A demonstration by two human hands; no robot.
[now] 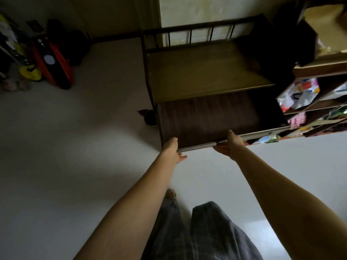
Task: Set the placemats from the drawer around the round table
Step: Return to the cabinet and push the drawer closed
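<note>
A brown cabinet (pixel 202 72) with a railed back stands ahead of me, and its drawer (pixel 199 145) is pulled out. Inside the drawer lies a dark brown, finely striped surface (pixel 210 117); I cannot tell whether it is a placemat or the drawer's floor. My left hand (pixel 171 149) grips the drawer's front edge near its left corner, thumb below the edge. My right hand (pixel 230 143) grips the same edge right of its middle, fingers under it. The round table is not in view.
An open shelf unit (pixel 319 102) stuffed with bags and cloths adjoins the cabinet on the right. A small dark object (pixel 148 117) lies on the floor by the cabinet's left leg. Red, black and yellow items (pixel 52 61) stand far left. Pale floor surrounds my legs.
</note>
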